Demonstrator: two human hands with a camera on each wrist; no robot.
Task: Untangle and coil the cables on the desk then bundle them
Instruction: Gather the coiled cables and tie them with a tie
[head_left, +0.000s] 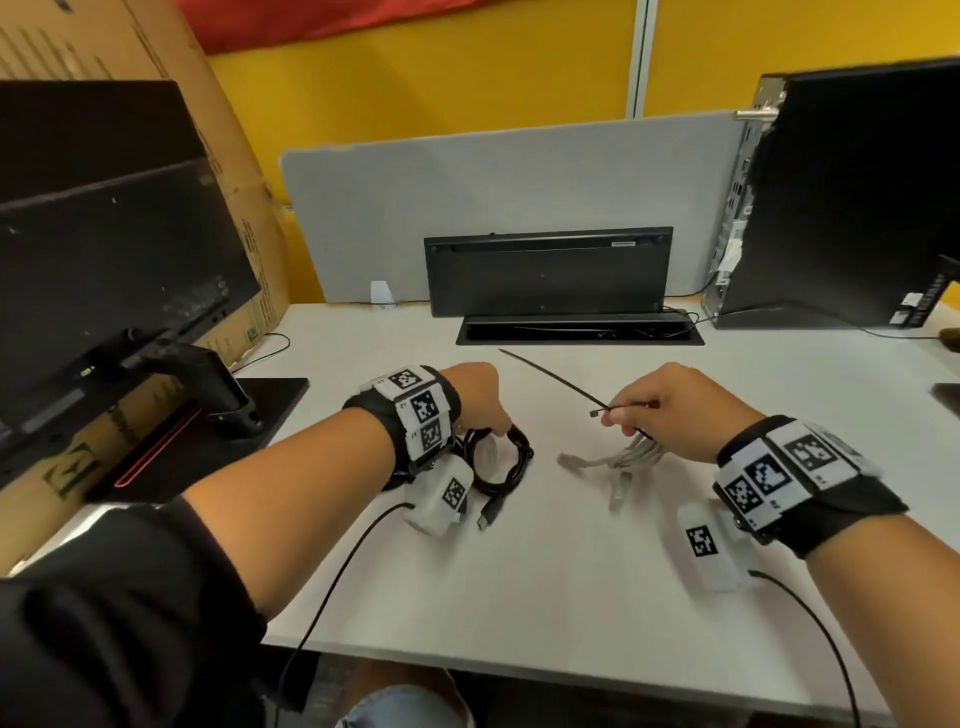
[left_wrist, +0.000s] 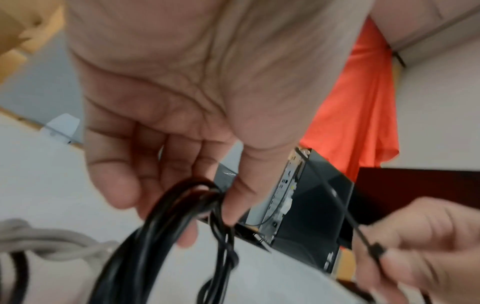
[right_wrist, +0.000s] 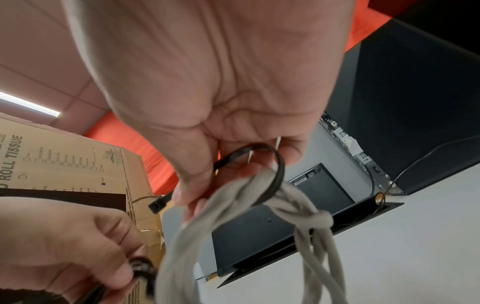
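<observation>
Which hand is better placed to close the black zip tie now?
Right. The right hand already pinches the black zip tie, looped around the grey coiled cable; the left hand holds the black coiled cable.

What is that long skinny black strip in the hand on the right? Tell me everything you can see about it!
It is a black zip tie, thin and flat, and it looks like plastic. A small square head sits at one end. The right hand pinches it near that head, and its long tail points away over the desk toward the keyboard. In the right wrist view part of it curves round the grey cable that this hand also holds.
</observation>
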